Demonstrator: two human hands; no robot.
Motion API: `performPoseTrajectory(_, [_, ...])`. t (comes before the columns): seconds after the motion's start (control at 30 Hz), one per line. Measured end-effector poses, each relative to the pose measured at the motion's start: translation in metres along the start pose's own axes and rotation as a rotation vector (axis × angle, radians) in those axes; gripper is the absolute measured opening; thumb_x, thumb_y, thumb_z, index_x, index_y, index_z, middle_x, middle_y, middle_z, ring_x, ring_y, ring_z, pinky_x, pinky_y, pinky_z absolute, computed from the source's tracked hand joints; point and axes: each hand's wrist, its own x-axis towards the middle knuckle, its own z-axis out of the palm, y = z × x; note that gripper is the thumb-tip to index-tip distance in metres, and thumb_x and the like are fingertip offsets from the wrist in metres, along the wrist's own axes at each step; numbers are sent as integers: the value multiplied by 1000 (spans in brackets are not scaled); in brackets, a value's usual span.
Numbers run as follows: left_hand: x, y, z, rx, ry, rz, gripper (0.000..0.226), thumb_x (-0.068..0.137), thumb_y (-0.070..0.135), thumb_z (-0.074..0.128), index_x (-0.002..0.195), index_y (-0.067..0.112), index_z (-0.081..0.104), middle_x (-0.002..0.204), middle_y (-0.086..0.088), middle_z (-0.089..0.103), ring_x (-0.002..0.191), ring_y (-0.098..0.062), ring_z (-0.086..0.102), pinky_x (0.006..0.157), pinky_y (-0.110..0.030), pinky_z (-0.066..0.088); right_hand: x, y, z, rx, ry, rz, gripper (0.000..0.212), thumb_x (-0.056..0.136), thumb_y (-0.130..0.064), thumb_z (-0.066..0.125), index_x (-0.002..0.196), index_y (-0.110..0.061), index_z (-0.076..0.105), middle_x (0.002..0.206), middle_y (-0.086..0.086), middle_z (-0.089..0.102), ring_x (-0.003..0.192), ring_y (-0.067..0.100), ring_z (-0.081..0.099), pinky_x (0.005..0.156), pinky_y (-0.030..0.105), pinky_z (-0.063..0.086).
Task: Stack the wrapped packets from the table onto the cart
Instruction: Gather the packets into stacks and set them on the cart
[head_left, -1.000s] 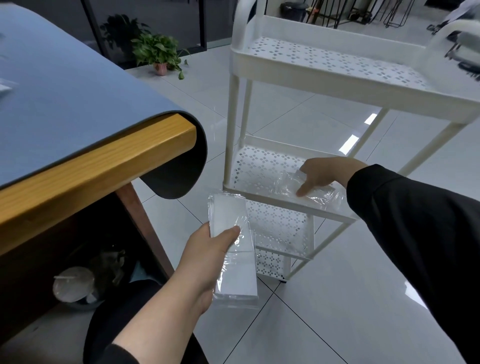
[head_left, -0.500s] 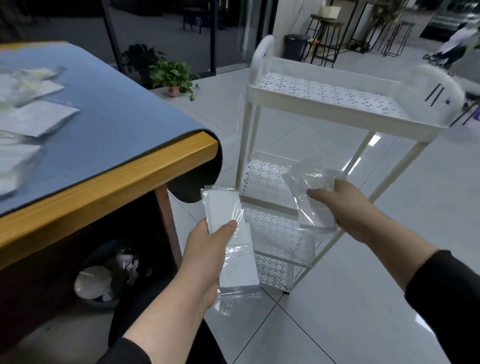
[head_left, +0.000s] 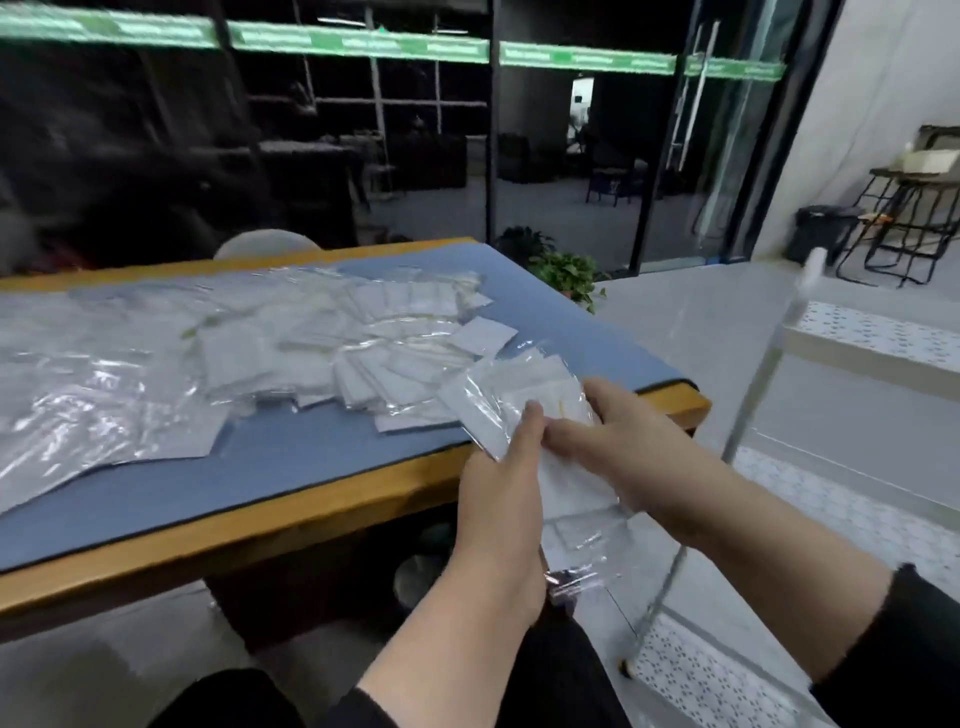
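Several clear-wrapped white packets (head_left: 363, 353) lie spread in a heap on the blue mat of the wooden table (head_left: 291, 519). At the table's near right corner, my left hand (head_left: 506, 478) grips a bundle of wrapped packets (head_left: 519, 405) from below, thumb on top. My right hand (head_left: 597, 426) holds the same bundle from the right side, fingers curled over its edge. The white perforated cart (head_left: 872, 338) stands to the right of the table, partly out of frame; its lower shelf (head_left: 696, 670) shows near my right forearm.
A potted plant (head_left: 566, 270) sits on the floor beyond the table's far right corner. Glass walls and a dark room lie behind. A black bin (head_left: 821, 234) and metal stools stand at the far right. White floor tiles stretch around the cart.
The view has swung from the cart back up to the table. My right hand left the cart's shelf and joined my left hand on the bundle of packets over the table corner.
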Motion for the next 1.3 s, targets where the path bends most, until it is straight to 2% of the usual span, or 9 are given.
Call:
performPoseTrajectory(0.17, [17, 58, -41, -103, 184, 146, 22, 94, 32, 71, 114, 22, 69, 103, -5, 79, 96, -28, 76, 91, -56, 58, 26, -39, 44, 56, -113, -76, 37, 89, -56, 65, 119, -41, 51, 104, -24, 66, 83, -11, 67, 74, 24, 52])
performPoseTrajectory(0.23, [29, 76, -50, -149, 247, 215, 19, 92, 29, 73, 110, 21, 69, 100, -6, 79, 94, -29, 76, 88, -58, 59, 36, -41, 54, 142, -179, -82, 39, 91, -56, 62, 126, -40, 53, 111, -16, 71, 98, 7, 71, 88, 42, 57])
performPoseTrajectory(0.57, [61, 114, -87, 36, 178, 393, 51, 90, 56, 63, 122, 16, 70, 113, -8, 76, 107, -28, 72, 100, -56, 53, 79, -76, 103, 285, -236, -281, 24, 94, -11, 68, 114, -23, 66, 99, 2, 77, 88, 23, 75, 76, 39, 60])
performPoseTrajectory(0.77, [52, 153, -165, 135, 522, 779, 72, 81, 88, 33, 131, 43, 58, 121, 5, 72, 119, -11, 64, 105, -32, 46, 103, -86, 109, -301, -201, -532, 29, 89, -30, 74, 108, -48, 61, 93, -14, 69, 83, 14, 66, 77, 37, 54])
performPoseTrajectory(0.87, [47, 147, -176, 357, 515, 698, 69, 89, 82, 32, 105, 30, 75, 98, 13, 77, 90, 4, 66, 76, -11, 48, 106, -77, 128, -498, -263, -577, 35, 88, -32, 73, 112, -52, 59, 107, -24, 65, 98, 1, 58, 86, 24, 49])
performPoseTrajectory(0.97, [48, 133, -183, 481, 608, 662, 58, 85, 76, 44, 83, 28, 76, 83, 14, 75, 75, 0, 64, 75, -29, 51, 107, -57, 149, -442, -264, -665, 42, 83, -32, 78, 117, -47, 58, 113, -29, 57, 107, -7, 52, 86, 11, 39])
performPoseTrajectory(1.03, [48, 132, -186, 423, 634, 728, 52, 90, 73, 48, 85, 28, 73, 86, 10, 76, 81, -3, 66, 79, -38, 51, 108, -42, 155, -332, -176, -686, 45, 78, -39, 82, 115, -45, 57, 111, -27, 56, 109, -7, 52, 85, 9, 38])
performPoseTrajectory(1.17, [50, 131, -183, 449, 491, 675, 46, 94, 60, 50, 89, 20, 73, 85, 7, 76, 78, 4, 65, 74, -16, 47, 107, -29, 161, -111, -79, -662, 57, 70, -40, 88, 118, -43, 57, 113, -19, 57, 111, 1, 56, 82, 5, 39])
performPoseTrajectory(1.3, [51, 127, -183, 420, 507, 736, 39, 98, 58, 49, 95, 26, 71, 91, 9, 75, 89, -4, 67, 81, -27, 49, 109, -33, 170, -100, -73, -727, 69, 68, -41, 89, 127, -38, 53, 121, -15, 55, 115, 4, 57, 92, 14, 43])
